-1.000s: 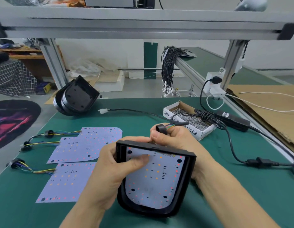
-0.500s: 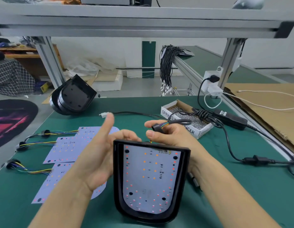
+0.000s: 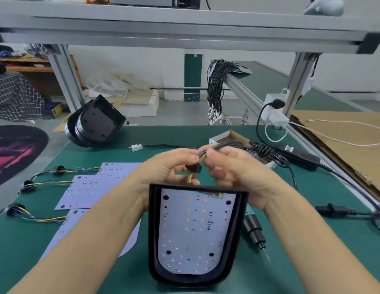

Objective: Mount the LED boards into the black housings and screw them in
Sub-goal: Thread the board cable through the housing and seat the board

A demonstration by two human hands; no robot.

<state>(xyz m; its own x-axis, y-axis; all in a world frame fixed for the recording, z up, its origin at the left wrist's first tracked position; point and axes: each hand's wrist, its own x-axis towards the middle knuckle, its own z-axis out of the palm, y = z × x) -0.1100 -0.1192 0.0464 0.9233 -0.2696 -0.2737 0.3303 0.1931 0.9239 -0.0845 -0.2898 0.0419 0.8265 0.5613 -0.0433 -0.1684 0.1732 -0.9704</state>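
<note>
Wiring (image 3: 200,159) is pinched by left hand (image 3: 172,166) and right hand (image 3: 231,166) just beyond housing (image 3: 153,230); seated LED board (image 3: 195,234) lies nearer, lengthwise toward person.

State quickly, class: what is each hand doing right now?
Left hand: pinches the coloured wires of the LED board.
Right hand: grips the black cable.

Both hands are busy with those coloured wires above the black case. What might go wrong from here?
Three things, I'd guess. Both the left hand and right hand pinch the coloured wires, so tugging may strain where they join the LED board. No hand steadies the black housing, so the unscrewed board might shift. The electric screwdriver lies loose beside the right forearm and could get knocked.
</note>
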